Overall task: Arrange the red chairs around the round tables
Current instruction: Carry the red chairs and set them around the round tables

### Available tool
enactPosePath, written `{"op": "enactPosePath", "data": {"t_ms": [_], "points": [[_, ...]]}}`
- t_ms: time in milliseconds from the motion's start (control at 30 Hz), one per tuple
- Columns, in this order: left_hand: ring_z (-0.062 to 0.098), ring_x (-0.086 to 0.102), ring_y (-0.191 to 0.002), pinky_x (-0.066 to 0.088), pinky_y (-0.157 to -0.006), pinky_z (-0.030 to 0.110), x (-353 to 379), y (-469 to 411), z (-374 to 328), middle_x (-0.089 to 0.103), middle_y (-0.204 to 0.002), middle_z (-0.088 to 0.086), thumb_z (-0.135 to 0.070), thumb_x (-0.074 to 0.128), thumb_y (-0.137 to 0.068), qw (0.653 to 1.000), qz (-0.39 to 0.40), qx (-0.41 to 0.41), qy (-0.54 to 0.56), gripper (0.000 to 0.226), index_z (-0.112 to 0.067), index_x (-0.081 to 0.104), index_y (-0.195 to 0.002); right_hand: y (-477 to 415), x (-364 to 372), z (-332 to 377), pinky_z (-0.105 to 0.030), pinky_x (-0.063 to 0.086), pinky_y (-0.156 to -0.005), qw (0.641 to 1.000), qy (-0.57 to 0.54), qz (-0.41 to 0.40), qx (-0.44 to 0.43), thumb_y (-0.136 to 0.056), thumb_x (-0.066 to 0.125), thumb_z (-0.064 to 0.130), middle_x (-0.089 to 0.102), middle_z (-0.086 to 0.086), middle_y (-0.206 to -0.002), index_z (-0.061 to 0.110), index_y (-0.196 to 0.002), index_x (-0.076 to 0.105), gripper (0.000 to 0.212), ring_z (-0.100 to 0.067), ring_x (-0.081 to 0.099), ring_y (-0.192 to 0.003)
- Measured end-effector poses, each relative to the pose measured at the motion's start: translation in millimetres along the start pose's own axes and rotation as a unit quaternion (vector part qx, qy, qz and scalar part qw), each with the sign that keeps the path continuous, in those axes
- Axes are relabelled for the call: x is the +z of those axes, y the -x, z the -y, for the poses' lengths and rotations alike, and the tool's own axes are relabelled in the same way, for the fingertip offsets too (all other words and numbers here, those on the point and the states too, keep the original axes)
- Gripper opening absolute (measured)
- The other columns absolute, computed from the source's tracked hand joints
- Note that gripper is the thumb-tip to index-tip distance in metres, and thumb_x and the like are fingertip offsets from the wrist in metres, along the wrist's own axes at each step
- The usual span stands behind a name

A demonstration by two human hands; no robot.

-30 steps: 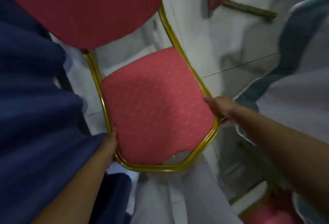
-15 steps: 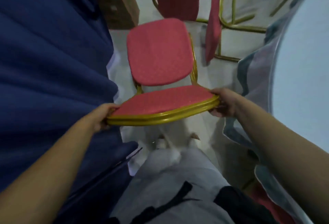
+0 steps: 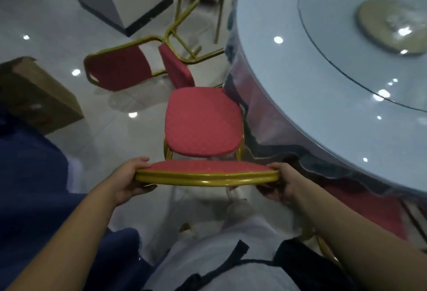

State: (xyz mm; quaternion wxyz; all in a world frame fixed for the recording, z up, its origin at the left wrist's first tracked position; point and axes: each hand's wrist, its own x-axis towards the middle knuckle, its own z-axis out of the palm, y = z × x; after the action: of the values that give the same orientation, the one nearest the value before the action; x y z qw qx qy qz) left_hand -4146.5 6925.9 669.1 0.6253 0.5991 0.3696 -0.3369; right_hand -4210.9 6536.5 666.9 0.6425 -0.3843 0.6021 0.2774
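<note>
Left hand (image 3: 129,179) and right hand (image 3: 279,184), fingers curled on red chair (image 3: 203,121) seat rim, have brought it beside round table (image 3: 300,71); set-down likely next.

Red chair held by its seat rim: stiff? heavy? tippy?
Probably stiff: the red chair has a gold tube frame and shows no sag between the left hand and right hand. Likely light for its size, since both hands hold it by the rim alone. The tall backrest may make it back-heavy.
</note>
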Motion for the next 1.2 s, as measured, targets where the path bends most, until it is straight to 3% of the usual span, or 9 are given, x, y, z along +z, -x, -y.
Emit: {"op": "enactPosePath", "data": {"t_ms": [233, 400, 500, 600, 700, 800, 900, 1067, 1200], "points": [[0.025, 0.059, -0.081, 0.05, -0.062, 0.04, 5, 3, -18, 0.059, -0.098, 0.012, -0.011, 0.053, -0.093, 0.996, 0.029, 0.015, -0.083, 0.042, -0.014, 0.051, -0.135, 27, -21, -109, -0.046, 0.058, -0.065, 0.998, -0.037, -0.039, 0.02, -0.083, 0.072, 0.032, 0.054, -0.013, -0.095, 0.011, -0.089, 0.053, 0.028, -0.038, 0.064, -0.084], [0.031, 0.062, -0.075, 0.057, -0.053, 0.04, 39, 13, -37, 0.056, -0.083, 0.013, -0.019, 0.058, -0.09, 0.996, 0.083, 0.018, -0.041, 0.013, -0.008, 0.054, -0.097, 37, -34, -156, -0.042, 0.056, -0.07, 0.996, 0.045, -0.079, -0.015, -0.088, 0.063, 0.036, 0.054, -0.012, -0.09, 0.01, -0.077, 0.053, 0.03, -0.034, 0.059, -0.088], [0.031, 0.06, -0.072, 0.06, -0.055, 0.045, 64, 14, -39, 0.052, -0.08, 0.012, -0.02, 0.06, -0.089, 0.991, 0.117, 0.039, -0.055, 0.02, -0.011, 0.051, -0.105, 43, -41, -167, -0.033, 0.047, -0.07, 0.959, 0.147, -0.167, -0.175, -0.096, 0.055, 0.044, 0.058, -0.006, -0.105, 0.014, -0.106, 0.059, 0.032, -0.025, 0.054, -0.092], [0.033, 0.062, -0.074, 0.06, -0.067, 0.056, 81, 6, -39, 0.052, -0.086, 0.013, -0.021, 0.063, -0.088, 0.987, 0.145, 0.038, -0.056, 0.052, -0.018, 0.045, -0.136, 65, -33, -166, -0.022, 0.043, -0.079, 0.913, 0.193, -0.064, -0.353, -0.086, 0.058, 0.066, 0.053, 0.013, -0.128, 0.039, -0.134, 0.052, 0.055, -0.007, 0.056, -0.111], [0.036, 0.064, -0.074, 0.058, -0.054, 0.045, 95, 5, -46, 0.055, -0.086, 0.016, -0.022, 0.063, -0.087, 0.988, 0.145, 0.032, -0.044, 0.035, -0.004, 0.049, -0.114, 86, -15, -149, -0.015, 0.044, -0.086, 0.827, 0.378, -0.016, -0.416, -0.065, 0.062, 0.085, 0.06, 0.024, -0.117, 0.055, -0.132, 0.05, 0.074, 0.004, 0.062, -0.1], [0.04, 0.062, -0.083, 0.058, -0.054, 0.045, 102, -5, -64, 0.05, -0.095, 0.016, -0.021, 0.062, -0.088, 0.991, 0.111, 0.072, 0.019, 0.022, -0.008, 0.05, -0.101, 90, 4, -109, -0.013, 0.051, -0.072, 0.81, 0.44, 0.013, -0.386, -0.074, 0.072, 0.064, 0.062, 0.02, -0.117, 0.05, -0.141, 0.042, 0.075, -0.002, 0.065, -0.095], [0.038, 0.059, -0.098, 0.059, -0.058, 0.044, 105, -12, -94, 0.051, -0.101, 0.013, -0.026, 0.064, -0.089, 0.987, 0.107, 0.115, 0.033, 0.019, -0.014, 0.054, -0.099, 82, 36, -72, -0.022, 0.053, -0.08, 0.791, 0.475, 0.037, -0.385, -0.08, 0.072, 0.041, 0.056, 0.01, -0.124, 0.043, -0.147, 0.033, 0.077, -0.009, 0.061, -0.1], [0.037, 0.059, -0.114, 0.06, -0.074, 0.044, 93, -26, -142, 0.044, -0.139, 0.005, -0.033, 0.076, -0.081, 0.971, 0.181, 0.097, -0.119, 0.079, -0.032, 0.034, -0.148, 56, 70, -36, -0.026, 0.049, -0.087, 0.787, 0.46, 0.148, -0.382, -0.072, 0.075, 0.028, 0.037, 0.011, -0.14, 0.051, -0.149, 0.02, 0.098, -0.009, 0.051, -0.111], [0.034, 0.057, -0.119, 0.059, -0.077, 0.049, 78, -51, -163, 0.044, -0.142, 0.003, -0.044, 0.091, -0.058, 0.958, 0.188, 0.063, -0.206, 0.111, -0.048, 0.026, -0.148, 34, 69, -34, -0.021, 0.035, -0.099, 0.77, 0.46, 0.184, -0.402, -0.064, 0.074, 0.04, 0.023, 0.034, -0.144, 0.065, -0.144, 0.013, 0.104, -0.003, 0.035, -0.127]]}}
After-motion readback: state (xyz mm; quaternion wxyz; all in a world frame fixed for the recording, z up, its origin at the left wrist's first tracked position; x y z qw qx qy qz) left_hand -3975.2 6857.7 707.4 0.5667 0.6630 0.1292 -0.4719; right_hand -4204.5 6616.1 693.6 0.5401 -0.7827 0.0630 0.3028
